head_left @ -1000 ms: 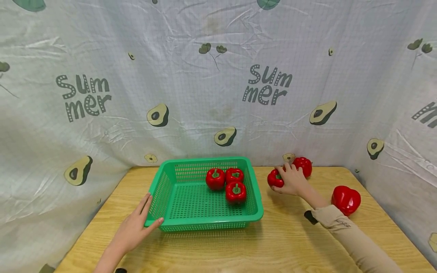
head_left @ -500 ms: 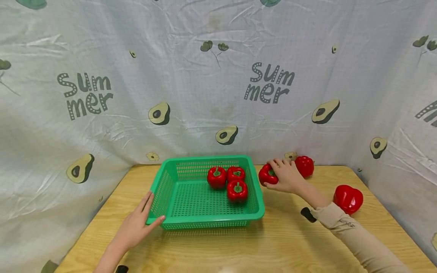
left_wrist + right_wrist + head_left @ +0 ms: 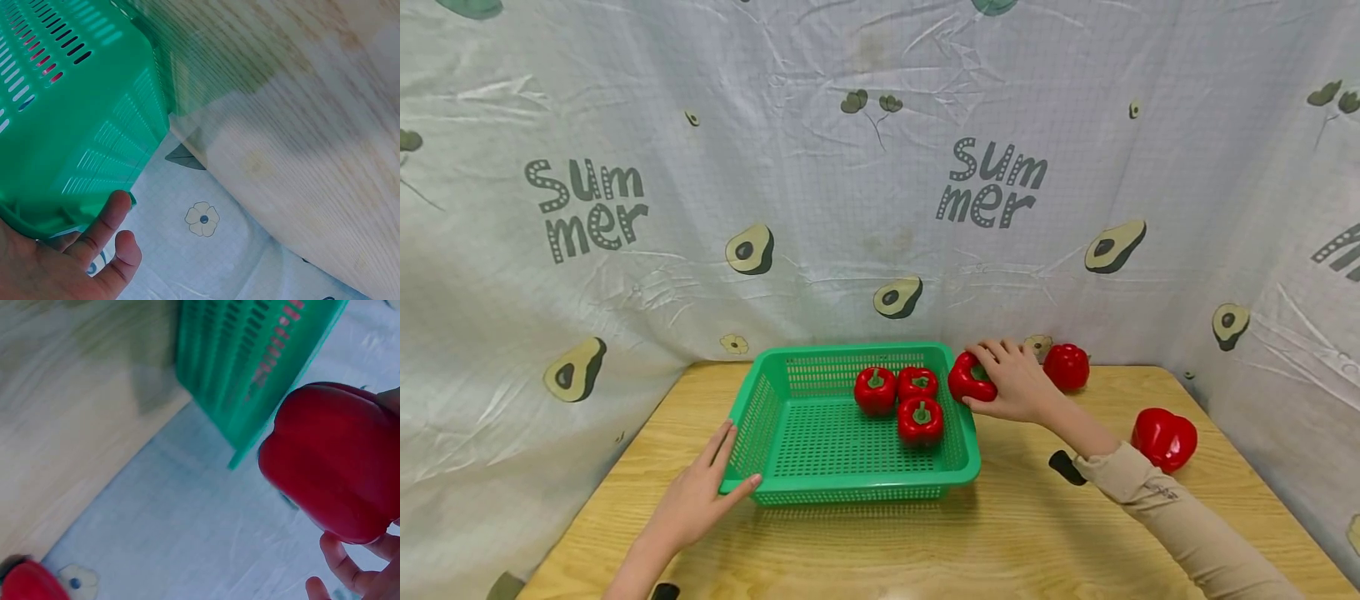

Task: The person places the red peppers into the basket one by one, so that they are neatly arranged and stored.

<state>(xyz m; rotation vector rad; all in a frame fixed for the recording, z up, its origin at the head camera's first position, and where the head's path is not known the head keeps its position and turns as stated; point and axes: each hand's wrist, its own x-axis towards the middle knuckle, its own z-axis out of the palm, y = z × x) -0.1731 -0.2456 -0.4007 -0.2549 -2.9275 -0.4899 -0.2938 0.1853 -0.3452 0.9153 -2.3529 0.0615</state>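
Note:
My right hand [image 3: 1011, 383] grips a red bell pepper [image 3: 970, 379] and holds it in the air at the right rim of the green basket [image 3: 760, 408]. In the right wrist view the same pepper [image 3: 331, 459] fills the frame, fingers curled under it, the basket wall [image 3: 250, 356] just beyond. Three red peppers [image 3: 904, 398] sit together in the basket's back right part. My left hand [image 3: 703, 492] rests flat against the basket's front left corner, thumb on the rim; the left wrist view shows its fingers [image 3: 103, 228] touching the green wall [image 3: 75, 125].
Two more red peppers lie on the wooden table [image 3: 1000, 533]: one [image 3: 1066, 367] at the back by the cloth, one [image 3: 1163, 437] near the right edge. A printed avocado cloth [image 3: 880, 183] hangs behind and at both sides.
My right hand has lifted a pepper off the table and carried it left, from beside the back pepper to the basket's right rim. The left hand stays on the basket.

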